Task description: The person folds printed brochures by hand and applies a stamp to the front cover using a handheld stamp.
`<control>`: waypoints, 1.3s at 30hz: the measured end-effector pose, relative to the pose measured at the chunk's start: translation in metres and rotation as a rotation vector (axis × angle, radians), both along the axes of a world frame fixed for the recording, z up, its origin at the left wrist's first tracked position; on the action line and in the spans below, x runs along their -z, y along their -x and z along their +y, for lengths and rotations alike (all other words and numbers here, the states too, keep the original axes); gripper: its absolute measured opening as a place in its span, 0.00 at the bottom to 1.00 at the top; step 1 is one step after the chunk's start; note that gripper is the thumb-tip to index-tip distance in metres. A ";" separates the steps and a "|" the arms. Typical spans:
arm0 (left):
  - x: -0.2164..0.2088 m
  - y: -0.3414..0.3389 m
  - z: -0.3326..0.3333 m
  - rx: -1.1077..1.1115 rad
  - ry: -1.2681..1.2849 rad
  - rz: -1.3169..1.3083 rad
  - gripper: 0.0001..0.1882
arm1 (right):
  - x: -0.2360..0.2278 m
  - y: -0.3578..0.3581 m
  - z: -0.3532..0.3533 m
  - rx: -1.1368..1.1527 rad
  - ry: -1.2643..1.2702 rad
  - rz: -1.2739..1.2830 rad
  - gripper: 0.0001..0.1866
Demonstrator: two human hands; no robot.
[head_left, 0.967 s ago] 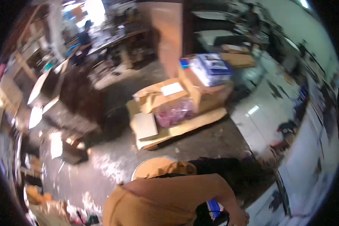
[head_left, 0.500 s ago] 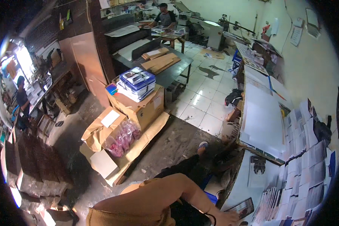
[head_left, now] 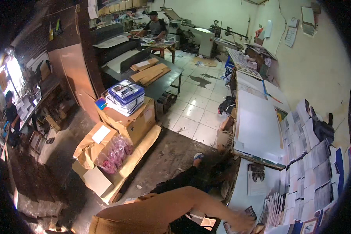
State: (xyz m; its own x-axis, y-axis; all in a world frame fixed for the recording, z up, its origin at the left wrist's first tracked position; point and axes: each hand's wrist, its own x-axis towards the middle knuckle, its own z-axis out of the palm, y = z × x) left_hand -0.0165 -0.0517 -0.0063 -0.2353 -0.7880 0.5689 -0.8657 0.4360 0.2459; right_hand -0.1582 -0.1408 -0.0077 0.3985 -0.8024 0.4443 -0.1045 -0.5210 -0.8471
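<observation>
From the lower edge my left arm, in a rolled brown sleeve, reaches right across to the worktable (head_left: 238, 187). My left hand (head_left: 241, 221) is closed at a dark printed booklet (head_left: 250, 211), most of which it covers. Close beside it, a small skin-toned patch at the lower edge appears to be part of my right hand (head_left: 258, 228); its fingers are mostly hidden. Just right of the hands, a row of thin booklets (head_left: 272, 208) stands on edge. Another printed sheet (head_left: 257, 179) with a dark picture lies flat farther back.
Stacks of folded printed paper (head_left: 314, 171) line the table's right side, behind them a dark bag (head_left: 323, 130). Large white sheets (head_left: 257, 124) cover the farther table. On the left stand a cardboard box (head_left: 138, 123) with bundled booklets (head_left: 124, 97) and plastic-wrapped pink bundles (head_left: 115, 154). A person (head_left: 156, 27) works far back.
The whole view has swung, so the room sits farther left. My left hand has come nearer the row of booklets, and the dark booklet at it is now mostly covered.
</observation>
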 end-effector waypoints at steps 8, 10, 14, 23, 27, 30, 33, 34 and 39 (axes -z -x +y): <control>0.032 -0.056 -0.059 0.132 -0.166 -0.093 0.17 | -0.019 0.042 0.042 -0.219 0.544 0.940 0.29; -0.031 -0.063 -0.043 0.247 -0.434 -0.163 0.21 | -0.057 0.056 0.087 -0.305 0.390 0.777 0.26; -0.035 -0.057 -0.053 0.552 -0.315 -0.422 0.38 | -0.052 0.116 0.129 -0.165 0.027 0.670 0.19; -0.102 -0.040 -0.077 0.678 -0.648 -0.717 0.29 | -0.013 0.179 0.137 0.786 -0.171 -0.208 0.27; -0.094 -0.069 -0.072 0.517 -0.934 -0.563 0.26 | 0.004 0.147 0.144 0.677 -0.212 -0.089 0.29; -0.131 -0.078 -0.067 0.438 -1.004 -0.380 0.17 | -0.018 0.138 0.140 0.588 -0.215 -0.142 0.26; -0.199 -0.049 -0.078 0.479 -0.941 -0.015 0.12 | -0.014 0.142 0.139 0.675 -0.243 -0.207 0.24; -0.228 -0.033 -0.081 0.508 -0.751 0.001 0.12 | -0.011 0.147 0.139 0.685 -0.211 -0.156 0.24; -0.315 0.096 -0.100 0.732 0.141 0.245 0.17 | -0.021 0.145 0.141 0.725 -0.179 -0.096 0.26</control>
